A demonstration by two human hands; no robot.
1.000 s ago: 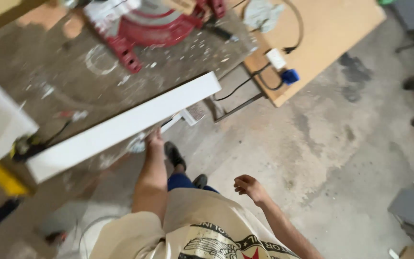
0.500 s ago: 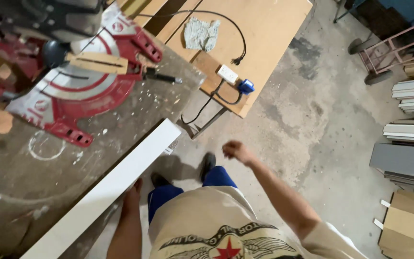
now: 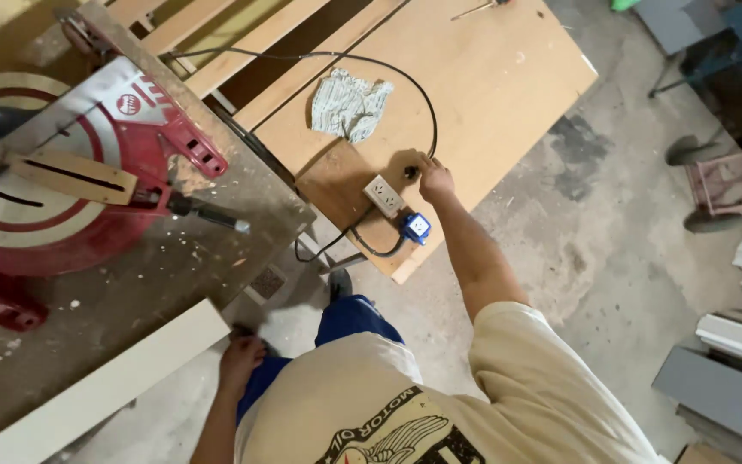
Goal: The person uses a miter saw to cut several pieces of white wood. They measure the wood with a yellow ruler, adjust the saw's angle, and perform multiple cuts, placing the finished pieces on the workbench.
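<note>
Concrete floor surrounds a plywood tabletop. At one o'clock, the right hand, which hung free a moment ago, now pinches a black plug beside the white socket box. At seven o'clock, the left hand grips the white board as before.

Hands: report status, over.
Right hand on black plug beside white outlet on plywood. Left hand at end of white board. Rag near cord, not blocking.

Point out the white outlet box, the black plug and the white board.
white outlet box (image 3: 384,195), head view, middle of its face.
black plug (image 3: 411,171), head view, its body by the right hand (image 3: 435,180).
white board (image 3: 105,387), head view, its top face.
</note>
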